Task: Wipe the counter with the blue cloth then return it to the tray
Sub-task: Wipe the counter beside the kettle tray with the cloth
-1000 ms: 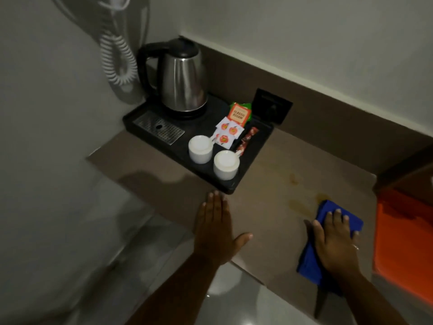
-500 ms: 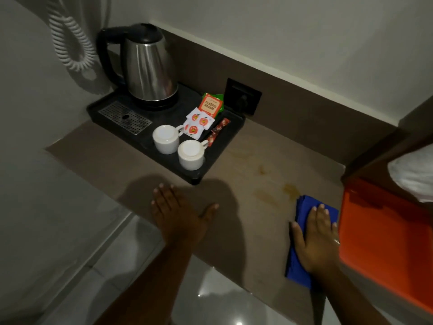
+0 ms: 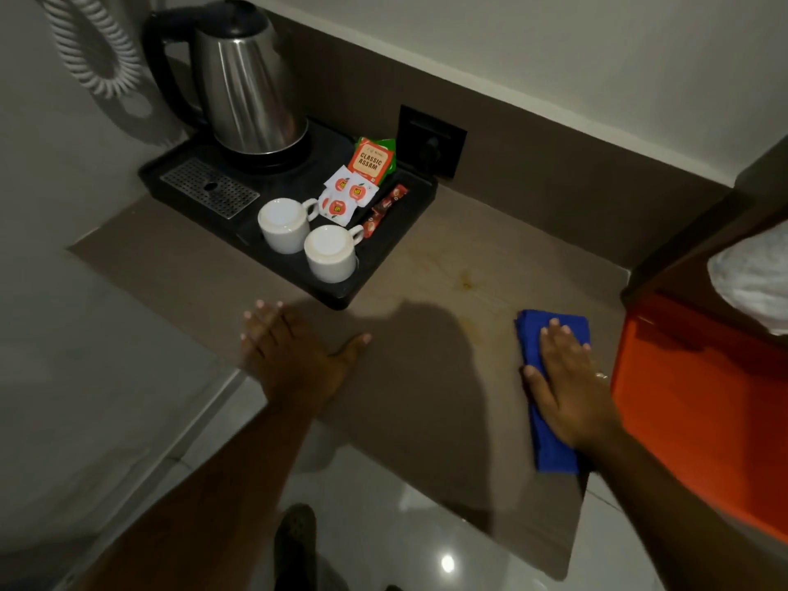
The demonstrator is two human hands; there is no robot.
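The folded blue cloth [image 3: 540,437] lies flat on the brown counter [image 3: 426,377] at its right end, close to the front edge. My right hand [image 3: 567,386] presses down on the cloth with fingers together and flat, covering its middle. My left hand [image 3: 294,356] rests palm down on the counter near its front edge, fingers spread, holding nothing. The black tray [image 3: 383,258] sits at the back left of the counter, just beyond my left hand. Yellowish stains [image 3: 467,283] mark the counter between the tray and the cloth.
On the tray stand a steel kettle [image 3: 247,78], two upturned white cups [image 3: 283,223], tea sachets [image 3: 347,194] and a drip grille. A black wall socket [image 3: 430,140] is behind it. An orange surface [image 3: 703,403] borders the counter's right end. A coiled white cord [image 3: 91,49] hangs at left.
My right hand has slid the cloth slightly away from me along the counter's right end. My left hand has stayed flat on the counter; the view has shifted right and down.
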